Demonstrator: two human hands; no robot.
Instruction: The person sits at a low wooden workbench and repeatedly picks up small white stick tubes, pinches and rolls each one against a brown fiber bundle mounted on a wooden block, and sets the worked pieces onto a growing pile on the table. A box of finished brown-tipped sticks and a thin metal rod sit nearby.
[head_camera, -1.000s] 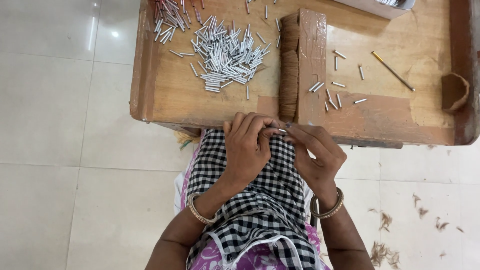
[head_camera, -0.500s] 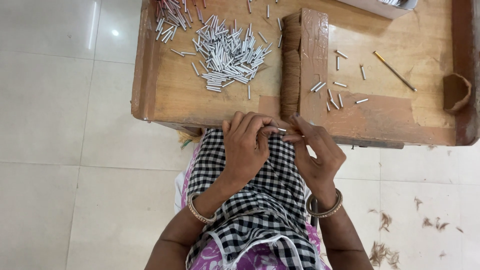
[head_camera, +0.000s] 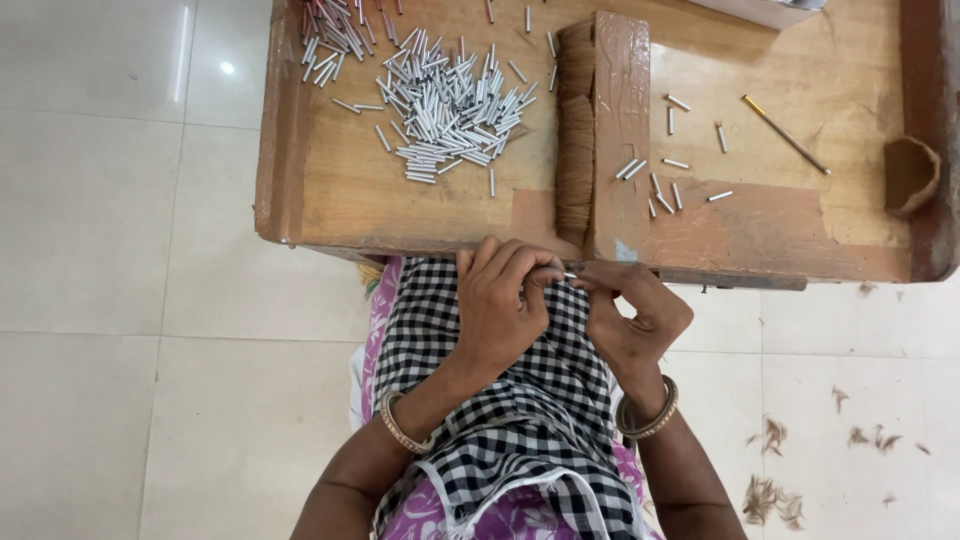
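head camera, looking straight down: both hands meet over the lap, just at the near edge of a low wooden worktop (head_camera: 330, 200). the left hand (head_camera: 500, 305) and right hand (head_camera: 630, 310) pinch a small silver tube (head_camera: 566, 275) between their fingertips, the grip of each hand closed on it from either side. the tube is thin, short, metallic and pale; most of it is hidden by the fingers.

on the worktop, a loose heap of like silver tubes (head_camera: 450, 105) lies well apart from the hands, shiny and straight. beside it stands a brown block (head_camera: 620, 120) with a bundle of brown fibre (head_camera: 573, 140) against its left side, fine and hair-like. a few scattered tubes (head_camera: 665, 185) lie right of the block, and a thin stick (head_camera: 785, 135) further right. a black-and-white checked cloth (head_camera: 500, 420) covers the lap. bangles circle both wrists. the floor (head_camera: 100, 300) is pale glossy tile with brown fibre scraps (head_camera: 770, 495).
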